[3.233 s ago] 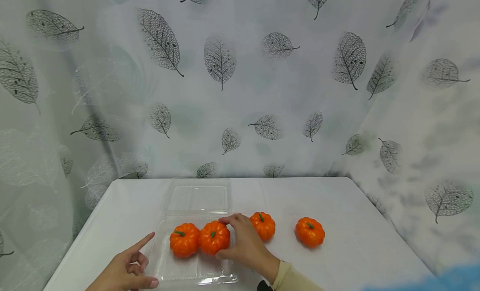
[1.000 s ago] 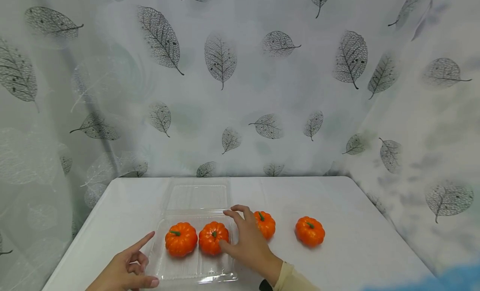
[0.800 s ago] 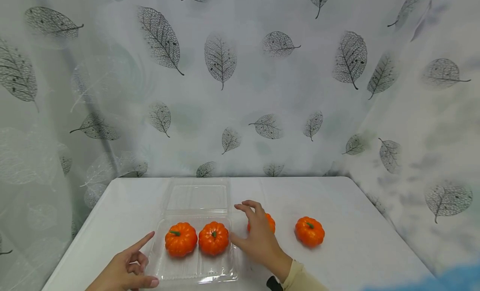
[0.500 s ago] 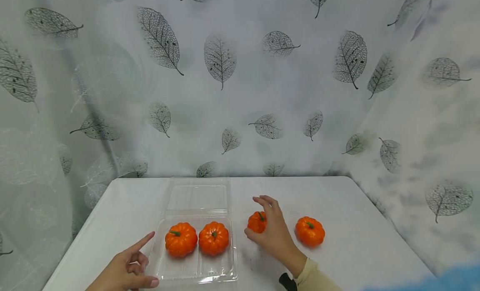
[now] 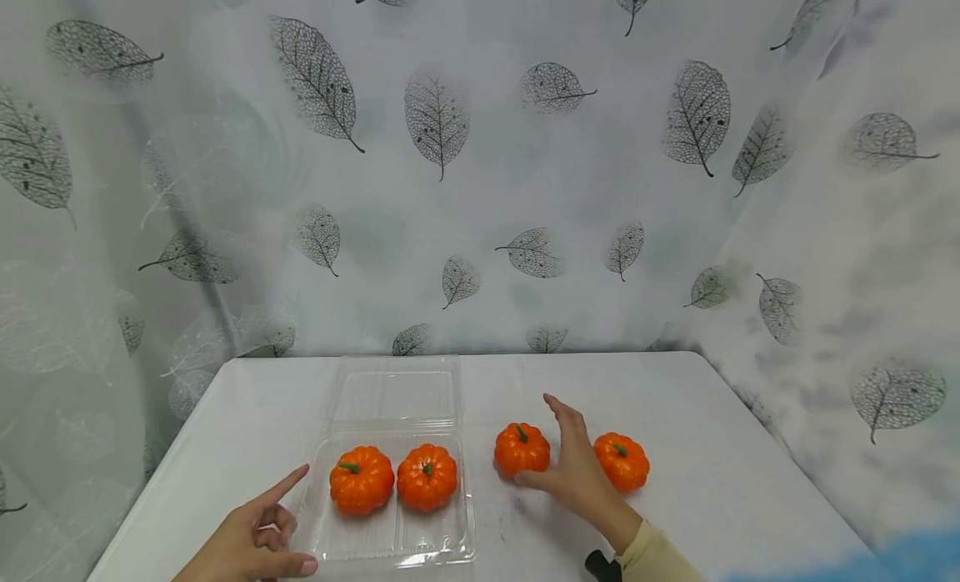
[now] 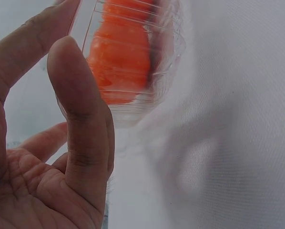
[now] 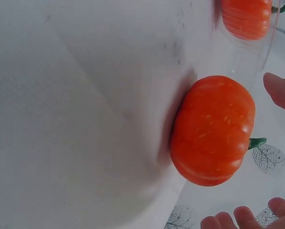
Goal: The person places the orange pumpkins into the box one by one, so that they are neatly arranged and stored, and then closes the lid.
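Two small orange pumpkins with green stems, a left one (image 5: 362, 480) and a right one (image 5: 427, 478), sit side by side in a clear plastic clamshell box (image 5: 352, 550). At the box's left edge is my left hand (image 5: 251, 534), index finger stretched along the edge and thumb at the near corner; whether it presses the plastic is unclear. My right hand (image 5: 581, 474) is over the table, thumb and fingers spread, holding nothing. It hovers just right of a third pumpkin (image 5: 522, 449), standing apart from it in the right wrist view, and partly covers a fourth pumpkin (image 5: 622, 463).
The box's lid (image 5: 396, 392) lies folded back toward the rear of the white table (image 5: 720, 482). Behind hangs a pale curtain (image 5: 480, 165) printed with leaves. A blurred blue patch (image 5: 825, 561) shows at the lower right.
My right hand has let go of the right pumpkin in the box and moved right, past the third pumpkin. The two boxed pumpkins now stand slightly apart. My left hand has stayed in place.
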Demonstrator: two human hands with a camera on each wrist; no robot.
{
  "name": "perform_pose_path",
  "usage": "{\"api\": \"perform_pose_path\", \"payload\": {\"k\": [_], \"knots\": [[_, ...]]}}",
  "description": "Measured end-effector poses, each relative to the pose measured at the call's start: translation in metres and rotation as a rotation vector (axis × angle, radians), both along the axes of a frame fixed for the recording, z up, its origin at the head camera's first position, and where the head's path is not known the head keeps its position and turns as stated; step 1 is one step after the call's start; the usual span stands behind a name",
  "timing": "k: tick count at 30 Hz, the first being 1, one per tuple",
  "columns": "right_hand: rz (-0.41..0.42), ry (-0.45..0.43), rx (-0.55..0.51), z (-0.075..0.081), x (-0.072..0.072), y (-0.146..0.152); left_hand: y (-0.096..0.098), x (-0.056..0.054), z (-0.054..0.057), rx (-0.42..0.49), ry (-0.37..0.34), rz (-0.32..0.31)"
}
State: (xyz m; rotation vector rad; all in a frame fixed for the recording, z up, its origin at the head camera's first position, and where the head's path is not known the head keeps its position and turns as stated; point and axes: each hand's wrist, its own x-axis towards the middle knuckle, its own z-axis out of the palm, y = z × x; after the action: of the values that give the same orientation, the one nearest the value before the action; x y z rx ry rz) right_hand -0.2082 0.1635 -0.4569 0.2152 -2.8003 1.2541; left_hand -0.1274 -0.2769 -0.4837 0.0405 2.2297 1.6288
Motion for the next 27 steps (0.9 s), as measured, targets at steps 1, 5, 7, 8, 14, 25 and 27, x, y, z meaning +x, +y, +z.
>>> {"api": "perform_pose_path", "payload": {"k": [1,5,7,8,14,25,27], "knots": [[0.002,-0.007,-0.001,0.0,0.0,0.001,0.0,0.0,-0.001,-0.003,-0.006,0.005],[0.002,-0.038,0.007,-0.002,-0.002,0.002,-0.001,-0.002,-0.004,-0.01,-0.018,0.02],[0.005,-0.054,0.008,-0.003,-0.002,0.001,-0.001,-0.002,-0.004,-0.008,-0.018,0.022],[0.009,-0.061,0.007,-0.004,-0.002,0.001,-0.001,-0.002,-0.004,-0.007,-0.015,0.02],[0.024,-0.083,0.02,-0.008,-0.004,0.001,-0.001,-0.001,-0.003,-0.019,-0.017,0.021],[0.053,-0.101,0.001,-0.011,-0.005,0.002,-0.004,-0.004,-0.012,-0.013,-0.014,0.02],[0.051,-0.106,0.009,-0.012,-0.005,0.002,-0.004,-0.004,-0.013,-0.014,-0.012,0.021]]}}
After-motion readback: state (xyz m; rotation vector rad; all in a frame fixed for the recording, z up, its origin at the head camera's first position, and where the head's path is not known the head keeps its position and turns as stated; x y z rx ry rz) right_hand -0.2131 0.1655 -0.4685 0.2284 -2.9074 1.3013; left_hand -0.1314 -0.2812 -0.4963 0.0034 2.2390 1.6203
